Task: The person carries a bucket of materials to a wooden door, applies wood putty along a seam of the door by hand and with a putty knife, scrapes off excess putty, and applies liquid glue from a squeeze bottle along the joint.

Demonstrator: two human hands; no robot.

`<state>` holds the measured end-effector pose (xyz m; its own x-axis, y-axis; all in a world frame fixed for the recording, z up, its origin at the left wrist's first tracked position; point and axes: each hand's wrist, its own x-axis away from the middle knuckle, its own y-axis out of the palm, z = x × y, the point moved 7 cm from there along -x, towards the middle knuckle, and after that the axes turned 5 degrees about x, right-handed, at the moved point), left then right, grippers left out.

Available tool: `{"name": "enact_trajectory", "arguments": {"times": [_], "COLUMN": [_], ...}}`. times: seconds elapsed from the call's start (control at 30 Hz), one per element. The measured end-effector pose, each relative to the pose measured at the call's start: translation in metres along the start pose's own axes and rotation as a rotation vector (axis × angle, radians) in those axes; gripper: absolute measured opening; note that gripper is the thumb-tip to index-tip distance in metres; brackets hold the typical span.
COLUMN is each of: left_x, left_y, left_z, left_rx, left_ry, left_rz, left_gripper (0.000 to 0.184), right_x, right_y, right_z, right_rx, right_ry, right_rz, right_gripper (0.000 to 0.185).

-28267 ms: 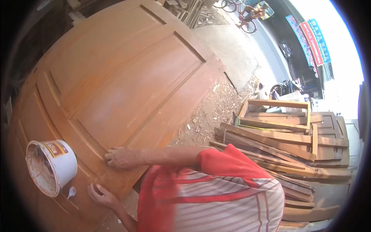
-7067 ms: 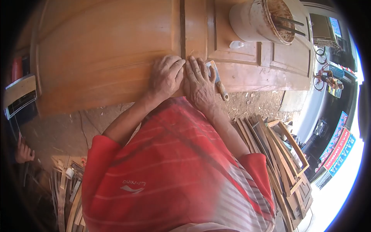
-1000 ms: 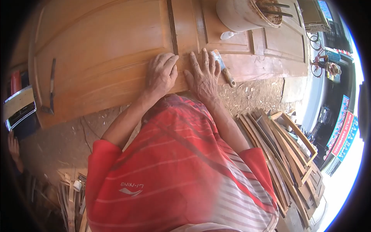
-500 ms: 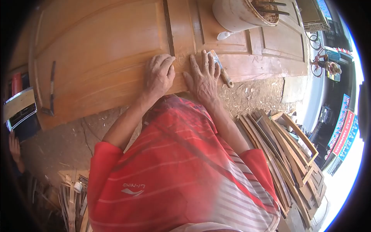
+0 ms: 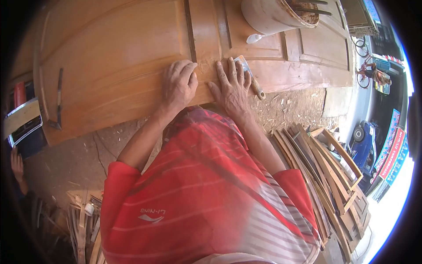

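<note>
A slip of the right hand [image 5: 235, 91], fingers spread, risked knocking the wooden-handled metal scraper [image 5: 258, 90] off the brown panelled door [image 5: 118, 42]; the left hand [image 5: 179, 84] curled, grip unclear.

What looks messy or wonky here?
The scraper has its handle poking past the edge of the door, so it might get knocked off. The white bucket has brown smears inside. On the right of the picture, wooden pieces lie in a crooked heap instead of a neat stack.

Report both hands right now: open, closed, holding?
Left hand: fingers half-curled over the door; cannot tell if holding anything.
Right hand: open, fingers spread, beside the scraper.
</note>
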<state>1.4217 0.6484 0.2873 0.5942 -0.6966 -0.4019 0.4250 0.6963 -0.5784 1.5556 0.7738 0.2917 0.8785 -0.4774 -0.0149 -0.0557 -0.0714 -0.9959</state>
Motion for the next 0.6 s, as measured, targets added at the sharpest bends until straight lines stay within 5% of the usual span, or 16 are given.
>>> {"name": "enact_trajectory", "arguments": {"times": [0.6], "left_x": [-0.001], "left_y": [0.001], "left_z": [0.009], "left_rx": [-0.074], "left_ry": [0.013], "left_rz": [-0.143], "left_gripper": [0.037], "right_x": [0.018], "right_y": [-0.004], "right_z": [0.009], "right_rx": [-0.095], "right_ry": [0.055], "right_rz": [0.056], "right_gripper": [0.069]}}
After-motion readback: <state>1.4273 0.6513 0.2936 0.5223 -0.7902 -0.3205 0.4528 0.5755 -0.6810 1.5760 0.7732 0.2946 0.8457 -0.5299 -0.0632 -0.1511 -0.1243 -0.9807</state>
